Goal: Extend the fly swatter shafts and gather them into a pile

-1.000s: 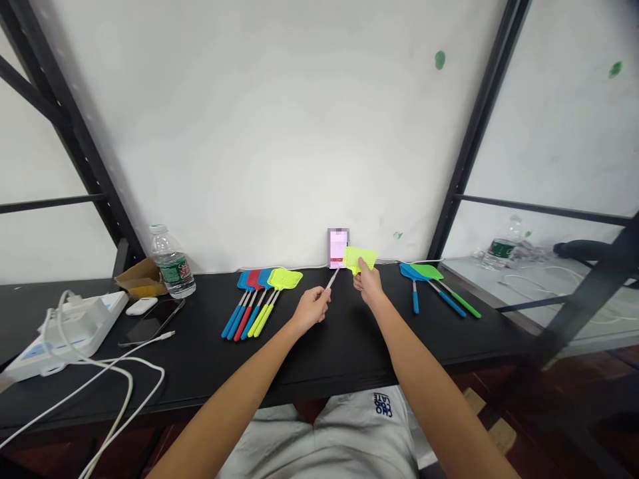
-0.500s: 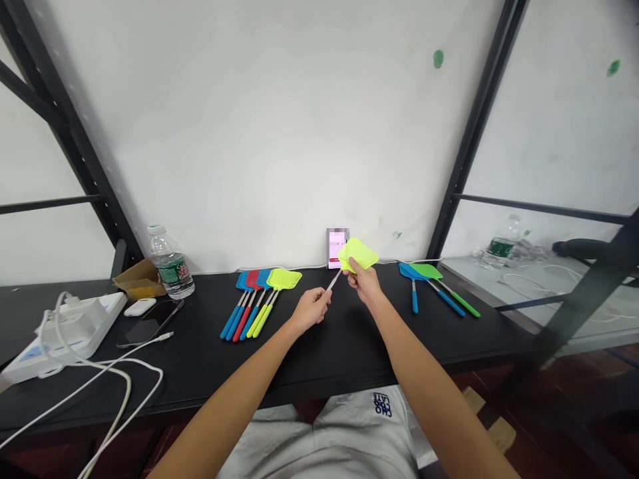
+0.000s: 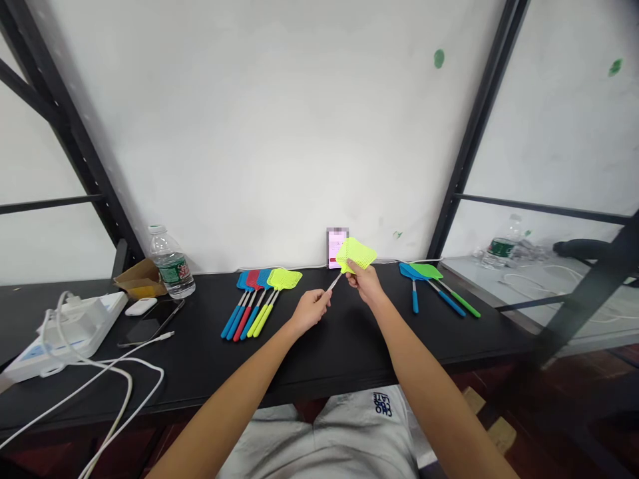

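Both my hands hold one yellow fly swatter (image 3: 356, 252) above the middle of the black table. My left hand (image 3: 311, 309) is closed round its lower end, hiding the handle. My right hand (image 3: 364, 279) pinches the mesh head at its lower edge, thumb on top. Between the hands a bit of metal shaft shows. Left of my hands several swatters lie fanned side by side: blue ones (image 3: 233, 320), a red one (image 3: 243, 322) and yellow ones (image 3: 264, 318). To the right rest two blue swatters (image 3: 415, 296) and a green one (image 3: 463, 303), their heads overlapping.
A phone with a lit screen (image 3: 335, 247) leans against the wall behind my hands. On the left are a water bottle (image 3: 174, 267), a cardboard box (image 3: 140, 281), a white case (image 3: 140, 307), a dark phone (image 3: 152, 322), a power strip (image 3: 94, 332) and loose white cables (image 3: 130, 386).
The yellow swatter's head has shifted very slightly left, with my right hand still pinching it. My left hand and the swatters lying on the table look unchanged.
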Demonstrator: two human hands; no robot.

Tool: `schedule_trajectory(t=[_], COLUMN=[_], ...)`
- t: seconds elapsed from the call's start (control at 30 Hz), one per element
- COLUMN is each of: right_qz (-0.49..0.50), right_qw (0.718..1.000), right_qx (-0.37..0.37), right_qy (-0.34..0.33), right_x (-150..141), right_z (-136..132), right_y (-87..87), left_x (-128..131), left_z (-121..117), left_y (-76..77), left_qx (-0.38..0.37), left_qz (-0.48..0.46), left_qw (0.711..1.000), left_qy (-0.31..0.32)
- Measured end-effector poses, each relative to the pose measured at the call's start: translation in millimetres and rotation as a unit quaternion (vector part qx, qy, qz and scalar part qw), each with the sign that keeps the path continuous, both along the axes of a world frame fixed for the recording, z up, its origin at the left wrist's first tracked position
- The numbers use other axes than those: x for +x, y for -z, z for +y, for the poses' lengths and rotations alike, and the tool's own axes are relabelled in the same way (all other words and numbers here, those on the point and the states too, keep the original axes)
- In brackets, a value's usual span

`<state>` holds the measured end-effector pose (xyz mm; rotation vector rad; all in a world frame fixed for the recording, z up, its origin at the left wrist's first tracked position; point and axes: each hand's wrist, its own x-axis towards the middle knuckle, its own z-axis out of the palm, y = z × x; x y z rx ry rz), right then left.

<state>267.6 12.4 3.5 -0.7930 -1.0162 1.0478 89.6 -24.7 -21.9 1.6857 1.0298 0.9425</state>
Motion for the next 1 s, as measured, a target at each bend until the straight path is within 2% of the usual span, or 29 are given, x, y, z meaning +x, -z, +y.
schedule_trajectory(t=[0.43,1.0], right_qz=[-0.011,-0.001], right_qw=[0.999,0.999], right_qx=[0.02,0.019], right_qy=[-0.037,-0.043], right_x=[-9,-19], right_z=[-2,-2], right_y=[5.9,10.9], left_x=[0,0], left_z=[1,1], left_y=[3.5,8.1], left_qx=[0.083,0.108], left_qz=[0.044,0.056], left_qw=[0.994,0.99], left_qy=[-0.049,-0.074])
